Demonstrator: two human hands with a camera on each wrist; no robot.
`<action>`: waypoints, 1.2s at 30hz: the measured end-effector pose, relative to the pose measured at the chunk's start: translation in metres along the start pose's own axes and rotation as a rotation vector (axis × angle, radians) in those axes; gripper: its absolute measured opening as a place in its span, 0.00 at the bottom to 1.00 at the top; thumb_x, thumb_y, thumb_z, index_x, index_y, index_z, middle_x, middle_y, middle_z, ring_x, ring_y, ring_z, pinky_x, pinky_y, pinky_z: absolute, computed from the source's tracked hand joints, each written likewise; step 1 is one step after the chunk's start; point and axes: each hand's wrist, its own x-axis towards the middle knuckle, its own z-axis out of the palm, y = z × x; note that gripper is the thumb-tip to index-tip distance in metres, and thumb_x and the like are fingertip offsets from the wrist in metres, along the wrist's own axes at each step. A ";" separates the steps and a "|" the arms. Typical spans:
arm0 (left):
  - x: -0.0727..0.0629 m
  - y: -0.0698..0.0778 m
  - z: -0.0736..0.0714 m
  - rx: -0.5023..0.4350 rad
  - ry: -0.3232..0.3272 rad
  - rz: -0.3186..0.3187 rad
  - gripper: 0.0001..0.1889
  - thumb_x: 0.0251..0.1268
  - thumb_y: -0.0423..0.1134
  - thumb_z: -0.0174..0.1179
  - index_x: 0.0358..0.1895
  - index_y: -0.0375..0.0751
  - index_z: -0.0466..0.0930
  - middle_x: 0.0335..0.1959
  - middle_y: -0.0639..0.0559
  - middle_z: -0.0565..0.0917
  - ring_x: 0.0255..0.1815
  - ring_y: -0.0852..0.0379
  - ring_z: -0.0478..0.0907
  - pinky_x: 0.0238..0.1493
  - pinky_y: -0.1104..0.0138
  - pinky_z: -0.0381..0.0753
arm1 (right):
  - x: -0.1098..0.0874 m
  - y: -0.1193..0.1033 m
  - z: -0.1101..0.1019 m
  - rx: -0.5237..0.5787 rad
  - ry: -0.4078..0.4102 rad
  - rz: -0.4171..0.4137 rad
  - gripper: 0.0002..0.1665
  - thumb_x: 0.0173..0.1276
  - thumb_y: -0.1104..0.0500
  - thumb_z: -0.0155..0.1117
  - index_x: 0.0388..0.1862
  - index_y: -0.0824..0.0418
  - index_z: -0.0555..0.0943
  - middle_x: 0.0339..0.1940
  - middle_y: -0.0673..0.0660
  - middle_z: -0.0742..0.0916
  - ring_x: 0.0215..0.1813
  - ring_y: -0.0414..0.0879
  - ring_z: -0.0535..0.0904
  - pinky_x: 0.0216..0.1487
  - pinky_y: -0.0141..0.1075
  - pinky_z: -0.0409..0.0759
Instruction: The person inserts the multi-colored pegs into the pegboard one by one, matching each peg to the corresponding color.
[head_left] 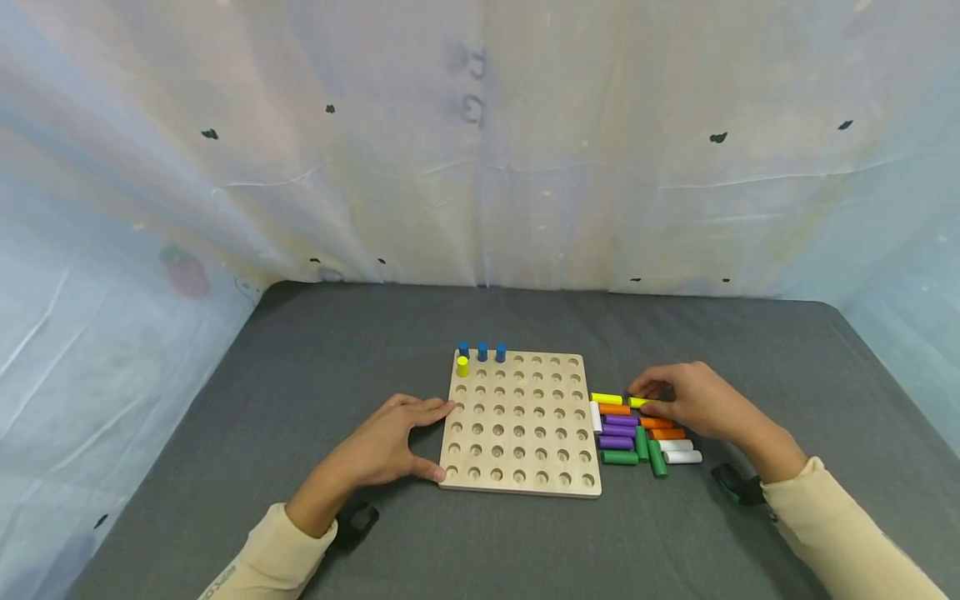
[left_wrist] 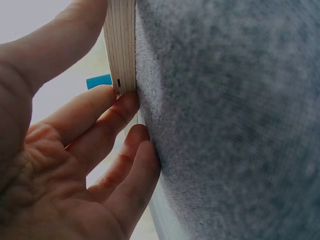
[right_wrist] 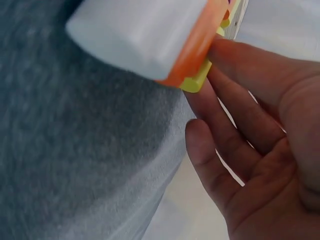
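My left hand [head_left: 382,442] rests against the left edge of a wooden pegboard [head_left: 484,486], its thumb at the near corner and its fingers spread farther along. Three blue pegs [head_left: 482,352] stand upright in the board's back row, at the left. A yellow peg [head_left: 462,367] stands in front of the leftmost one. To the right of the board, my right hand [head_left: 701,400] pinches another yellow peg [head_left: 637,402] between thumb and fingers, low at the table. In the right wrist view, this yellow peg [right_wrist: 196,82] is partly hidden behind orange and white pegs.
Loose pegs lie right of the board: a yellow peg [head_left: 606,398], orange pegs [head_left: 666,434], purple pegs [head_left: 616,442], green pegs [head_left: 657,459] and white pegs [head_left: 682,457]. Grey cloth covers the table [head_left: 360,350]. A pale curtain [head_left: 555,167] hangs behind it.
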 end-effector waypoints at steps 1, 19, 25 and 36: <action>0.000 0.000 0.000 -0.002 0.000 -0.003 0.48 0.41 0.50 0.81 0.72 0.54 0.70 0.74 0.49 0.71 0.71 0.48 0.65 0.69 0.45 0.68 | 0.001 0.000 0.000 0.002 0.005 -0.005 0.10 0.64 0.59 0.72 0.45 0.50 0.87 0.39 0.45 0.89 0.42 0.40 0.84 0.46 0.46 0.83; 0.001 0.001 -0.002 0.007 0.010 -0.021 0.49 0.40 0.50 0.81 0.73 0.54 0.70 0.74 0.51 0.70 0.72 0.48 0.65 0.69 0.45 0.67 | 0.011 -0.003 0.000 0.027 0.011 -0.040 0.12 0.64 0.57 0.72 0.47 0.50 0.86 0.41 0.46 0.90 0.45 0.44 0.86 0.49 0.49 0.83; 0.001 0.001 -0.003 0.008 0.007 -0.018 0.49 0.41 0.50 0.80 0.73 0.54 0.69 0.74 0.51 0.70 0.72 0.48 0.65 0.69 0.45 0.67 | 0.012 0.000 0.001 0.006 -0.015 -0.041 0.13 0.64 0.58 0.72 0.47 0.49 0.86 0.41 0.45 0.89 0.43 0.41 0.84 0.48 0.46 0.82; 0.000 0.001 -0.001 -0.004 -0.006 -0.013 0.48 0.41 0.51 0.80 0.73 0.55 0.69 0.74 0.50 0.70 0.72 0.48 0.65 0.68 0.45 0.68 | 0.007 -0.002 0.002 -0.024 0.015 -0.067 0.15 0.62 0.59 0.74 0.48 0.50 0.86 0.40 0.44 0.88 0.41 0.38 0.82 0.43 0.40 0.81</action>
